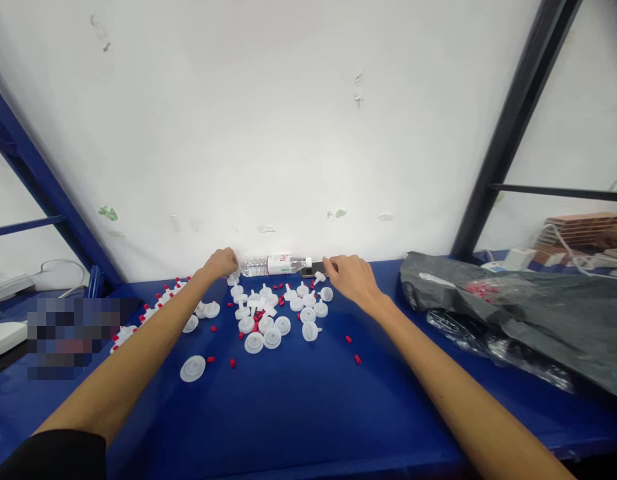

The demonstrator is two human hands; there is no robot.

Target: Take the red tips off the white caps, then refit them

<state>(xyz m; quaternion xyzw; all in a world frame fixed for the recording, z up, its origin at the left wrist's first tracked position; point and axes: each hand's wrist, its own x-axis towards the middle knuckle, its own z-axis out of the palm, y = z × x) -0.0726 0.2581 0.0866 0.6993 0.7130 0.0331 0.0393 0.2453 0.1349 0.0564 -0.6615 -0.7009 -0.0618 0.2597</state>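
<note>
My left hand point(222, 262) is at the far left of the bottle, its fingers closed. A white nozzle cap point(233, 277) shows just under the fingertips; whether they grip it I cannot tell. My right hand point(354, 277) reaches to the bottle's right with fingers curled, near a dark phone-like object point(315, 269); what it holds, if anything, is hidden. Between the hands lie several loose white nozzle caps point(272, 338) and small red tips point(233, 363). Beyond my left forearm stand rows of white caps with red tips fitted point(148, 312).
A clear water bottle point(274, 265) lies on its side against the white wall point(298, 133). Grey plastic sheeting point(498, 313) covers the right of the blue table point(288, 420). Metal posts point(508, 133) rise on both sides. A stack of brown pieces point(583, 230) sits beyond the right post.
</note>
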